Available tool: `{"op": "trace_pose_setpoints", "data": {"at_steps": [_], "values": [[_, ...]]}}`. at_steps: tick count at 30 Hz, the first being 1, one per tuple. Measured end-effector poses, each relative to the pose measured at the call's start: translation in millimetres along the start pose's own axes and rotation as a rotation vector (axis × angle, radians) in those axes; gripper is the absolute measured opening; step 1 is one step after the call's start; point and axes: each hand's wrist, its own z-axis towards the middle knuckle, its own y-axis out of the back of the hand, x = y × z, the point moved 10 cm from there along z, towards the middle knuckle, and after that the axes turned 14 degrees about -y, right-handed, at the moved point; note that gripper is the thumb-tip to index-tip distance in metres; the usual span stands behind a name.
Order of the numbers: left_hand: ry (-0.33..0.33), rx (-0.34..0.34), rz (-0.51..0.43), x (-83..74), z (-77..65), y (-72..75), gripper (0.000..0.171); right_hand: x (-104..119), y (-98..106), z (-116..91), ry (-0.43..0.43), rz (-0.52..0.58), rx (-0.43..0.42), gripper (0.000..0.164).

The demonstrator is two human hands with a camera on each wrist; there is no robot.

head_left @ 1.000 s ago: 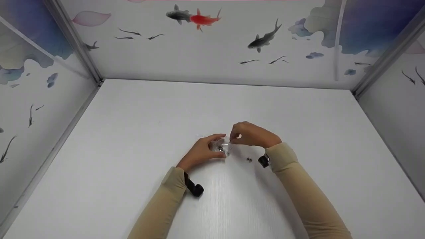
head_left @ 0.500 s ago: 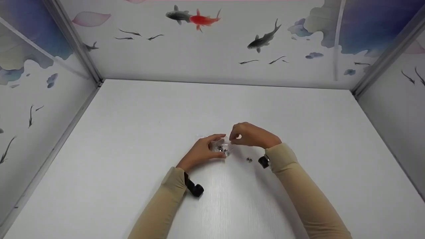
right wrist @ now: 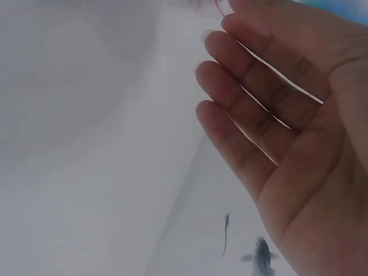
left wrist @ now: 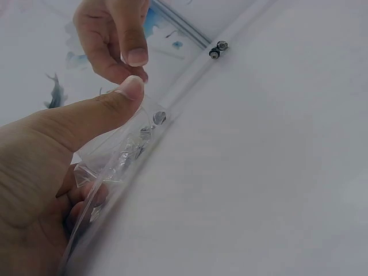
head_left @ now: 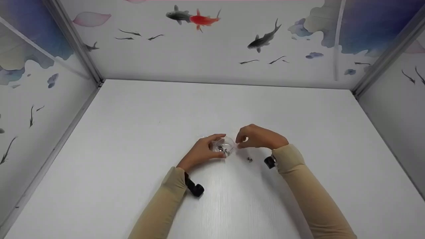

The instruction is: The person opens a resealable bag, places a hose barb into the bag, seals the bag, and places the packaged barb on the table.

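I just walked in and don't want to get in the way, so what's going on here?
A person is handling a clear plastic bag over a white table. The left hand holds it, and small shiny metal pieces are inside. The right hand is beside the bag, fingers bent; whether they grip its edge is hard to tell. Two more metal pieces lie on the table near the right hand, outside the bag.

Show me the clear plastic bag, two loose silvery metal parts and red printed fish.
Clear plastic bag (left wrist: 118, 163): left wrist view, its crinkled middle.
Two loose silvery metal parts (left wrist: 214, 54): left wrist view, the lower part.
Red printed fish (head_left: 203, 20): head view, its body.
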Motion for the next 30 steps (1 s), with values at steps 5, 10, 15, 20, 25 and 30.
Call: {"op": "trace_pose_setpoints", "data": {"at_steps": [5,10,15,20,25,30], "values": [[-0.005,-0.002,0.006,-0.1,0.6,0.2,0.071,-12,-3,-6,-0.046,0.017,0.045,0.018],[-0.008,0.0,0.014,-0.7,0.7,0.0,0.071,-19,-8,-10,-0.059,0.028,0.093,0.016],[-0.007,-0.001,0.023,0.7,0.9,0.1,0.071,-25,-15,-11,-0.117,0.025,0.144,0.015],[0.014,0.0,0.005,2.8,-0.4,0.0,0.069,-29,-21,-13,-0.174,0.019,0.193,0.012],[0.014,-0.001,-0.011,2.6,-0.7,-0.4,0.07,-35,-28,-12,-0.218,0.017,0.214,0.009],[0.0,-0.005,-0.023,2.0,0.0,-0.3,0.071,-37,-32,-9,-0.232,-0.002,0.199,0.008]]}}
